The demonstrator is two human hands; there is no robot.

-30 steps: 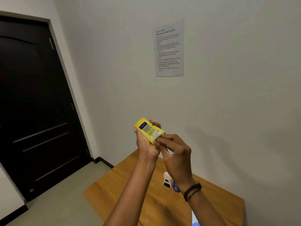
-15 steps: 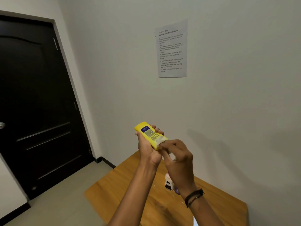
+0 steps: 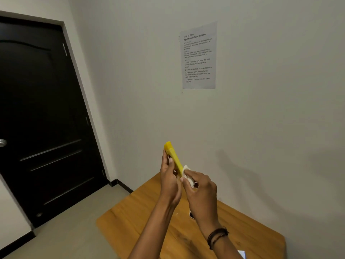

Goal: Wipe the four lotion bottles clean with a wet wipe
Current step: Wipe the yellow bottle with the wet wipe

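I hold a yellow lotion bottle (image 3: pixel 173 157) up in front of the wall, its narrow edge turned toward me and its cap end pointing up and left. My left hand (image 3: pixel 169 176) grips the bottle from the left. My right hand (image 3: pixel 200 189) pinches a white wet wipe (image 3: pixel 187 174) against the bottle's lower end. A white bottle (image 3: pixel 191 214) on the table shows only as a sliver behind my right wrist. Other bottles are hidden.
The wooden table (image 3: pixel 134 217) stands below my arms against the wall, its left edge over open floor. A black door (image 3: pixel 41 118) is at the left. A printed sheet (image 3: pixel 198 57) hangs on the wall. A white-blue object (image 3: pixel 242 254) peeks at the bottom edge.
The bottle has turned from its labelled face to its narrow edge. Both hands have dropped slightly, and my right hand has slid the wipe toward the bottle's lower end.
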